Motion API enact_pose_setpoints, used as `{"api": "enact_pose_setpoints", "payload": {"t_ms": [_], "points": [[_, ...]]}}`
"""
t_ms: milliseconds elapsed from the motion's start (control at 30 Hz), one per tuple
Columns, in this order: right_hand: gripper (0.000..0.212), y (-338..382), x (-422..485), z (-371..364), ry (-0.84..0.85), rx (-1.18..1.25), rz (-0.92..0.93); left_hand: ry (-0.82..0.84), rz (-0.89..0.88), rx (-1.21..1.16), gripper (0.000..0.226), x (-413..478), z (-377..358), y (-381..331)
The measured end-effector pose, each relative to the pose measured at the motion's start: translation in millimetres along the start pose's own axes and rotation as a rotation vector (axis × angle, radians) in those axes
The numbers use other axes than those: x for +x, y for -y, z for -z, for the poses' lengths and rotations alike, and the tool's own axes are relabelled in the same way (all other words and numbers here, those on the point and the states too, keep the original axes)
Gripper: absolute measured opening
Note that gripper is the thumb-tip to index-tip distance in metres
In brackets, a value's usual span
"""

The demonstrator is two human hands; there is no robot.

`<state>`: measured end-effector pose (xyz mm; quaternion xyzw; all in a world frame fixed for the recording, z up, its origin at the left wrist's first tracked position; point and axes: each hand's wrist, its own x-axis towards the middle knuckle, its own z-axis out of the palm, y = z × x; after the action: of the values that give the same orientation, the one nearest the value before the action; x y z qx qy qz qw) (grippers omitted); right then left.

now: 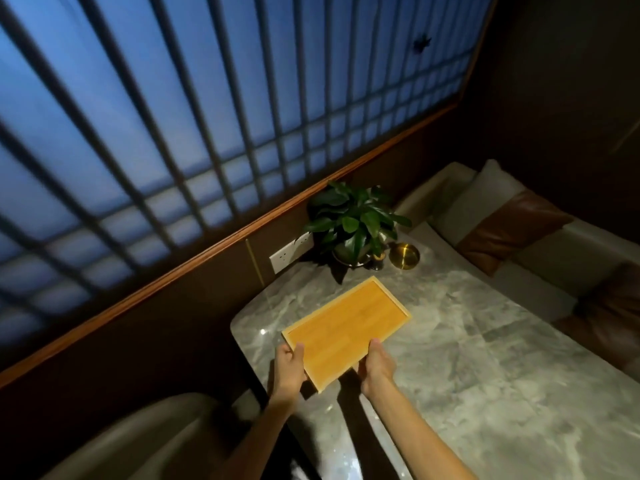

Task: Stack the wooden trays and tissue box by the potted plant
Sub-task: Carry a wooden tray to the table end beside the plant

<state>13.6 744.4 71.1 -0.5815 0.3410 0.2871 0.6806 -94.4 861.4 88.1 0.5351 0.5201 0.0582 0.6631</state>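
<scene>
Both hands grip one wooden tray point(346, 330) by its near end: the left hand point(289, 367) is closed on the near left corner with the thumb lying over the rim, and the right hand point(376, 367) is closed on the near right edge, thumb on top and fingers hidden underneath. The tray is empty, its long side running away from the person toward the potted plant point(355, 223). Whether its far end rests on the marble table point(485, 358) or hangs just above it cannot be told; a dark shadow lies under the near end.

Between the tray's far corner and the plant there is a bare strip of tabletop crossed by the plant's shadow. The plant stands at the far end of the table, close to the wall. Just to its right sits a round brass bowl point(404, 255), and between the two a small dark item too dim to identify. A white wall socket point(290, 253) is set in the panel left of the plant.

Beyond the table runs a pale bench seat with a brown cushion point(509, 230). A second pale seat back point(145, 434) shows at the lower left. A latticed window point(214, 98) fills the upper wall.
</scene>
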Motion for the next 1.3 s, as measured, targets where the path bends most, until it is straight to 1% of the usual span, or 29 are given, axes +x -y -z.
{"api": "enact_pose_setpoints", "payload": {"t_ms": [67, 133, 167, 267, 333, 433, 500, 600, 700, 733, 800, 867, 900, 967, 1033, 1100, 1200, 1300], "points": [[0.025, -2, 9, -28, 0.065, -0.036, -0.029, -0.023, -0.011, 0.056, 0.028, 42, 18, -5], [0.020, 4, 26, -53, 0.134, -0.093, -0.042, -0.044, -0.067, 0.129, 0.027, 85, 34, -11], [0.018, 9, 37, -63, 0.136, -0.132, -0.034, -0.048, -0.078, 0.140, 0.026, 104, 40, -14], [0.013, 17, 78, -94, 0.039, -0.271, -0.013, 0.007, 0.000, 0.114, 0.028, 152, 46, -19], [0.008, 15, 105, -115, -0.042, -0.386, -0.021, 0.037, 0.116, 0.080, 0.020, 178, 48, -16], [0.011, 1, 139, -138, -0.138, -0.499, -0.031, 0.040, 0.153, 0.108, 0.012, 209, 55, -13], [0.014, -10, 152, -146, -0.192, -0.522, -0.028, 0.050, 0.136, 0.212, 0.013, 225, 61, -15], [0.020, -23, 159, -153, -0.284, -0.583, 0.033, 0.040, 0.075, 0.475, 0.025, 243, 66, -9], [0.026, -31, 159, -158, -0.320, -0.672, 0.115, 0.058, 0.067, 0.583, 0.020, 252, 68, -2], [0.029, -32, 158, -159, -0.316, -0.683, 0.138, 0.051, 0.074, 0.627, 0.025, 255, 67, 0], [0.042, -33, 155, -159, -0.274, -0.680, 0.169, 0.008, 0.090, 0.772, 0.037, 257, 65, 4], [0.052, -32, 154, -158, -0.238, -0.685, 0.187, -0.024, 0.127, 0.893, 0.043, 257, 63, 7], [0.053, -31, 155, -157, -0.237, -0.701, 0.193, -0.026, 0.148, 0.936, 0.044, 257, 61, 6], [0.048, -28, 158, -155, -0.248, -0.729, 0.189, -0.054, 0.164, 1.000, 0.044, 257, 57, 3], [0.042, -23, 164, -153, -0.230, -0.747, 0.183, -0.105, 0.135, 1.030, 0.042, 257, 55, -2], [0.042, -16, 172, -153, -0.174, -0.753, 0.187, -0.132, 0.096, 1.037, 0.042, 260, 53, -4], [0.042, -4, 183, -161, -0.082, -0.701, 0.176, -0.117, 0.076, 0.991, 0.041, 269, 51, -4], [0.040, 5, 190, -169, -0.027, -0.671, 0.163, -0.128, 0.063, 0.925, 0.036, 279, 50, -5]]}}
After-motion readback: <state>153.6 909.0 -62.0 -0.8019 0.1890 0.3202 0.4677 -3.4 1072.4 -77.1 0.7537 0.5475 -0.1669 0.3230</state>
